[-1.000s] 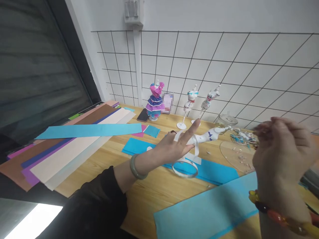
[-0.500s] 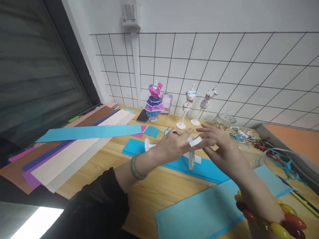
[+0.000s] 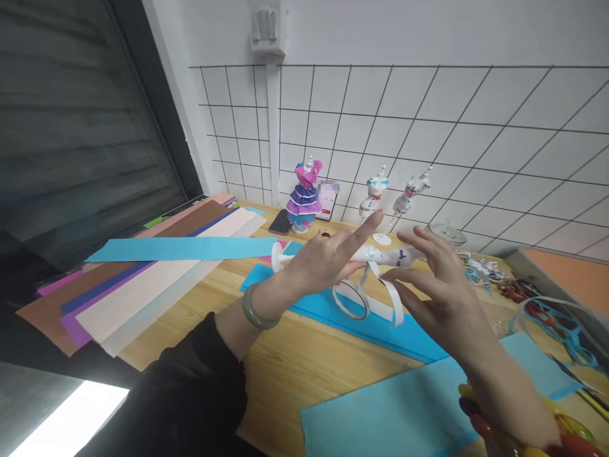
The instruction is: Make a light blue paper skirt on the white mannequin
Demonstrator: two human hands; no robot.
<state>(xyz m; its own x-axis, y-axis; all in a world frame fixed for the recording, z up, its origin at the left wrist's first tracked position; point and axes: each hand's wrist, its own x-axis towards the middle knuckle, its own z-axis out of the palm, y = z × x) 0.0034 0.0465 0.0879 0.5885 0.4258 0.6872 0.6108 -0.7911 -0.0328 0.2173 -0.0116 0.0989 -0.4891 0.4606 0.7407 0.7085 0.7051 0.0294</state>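
L hand [image 3: 328, 260] grips the small mannequin [image 3: 380, 255] sideways, index finger out, so the white tape [image 3: 375, 298] hangs free beneath; R hand [image 3: 440, 285] spread just right of it, prob. pinching the strip end; tape roll [image 3: 351, 300] dangles below L palm.

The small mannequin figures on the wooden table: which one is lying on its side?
The white mannequin figure with blue marks, held in the left hand, lies sideways. The dressed pink-and-purple figure and the two white figures by the wall stand upright.
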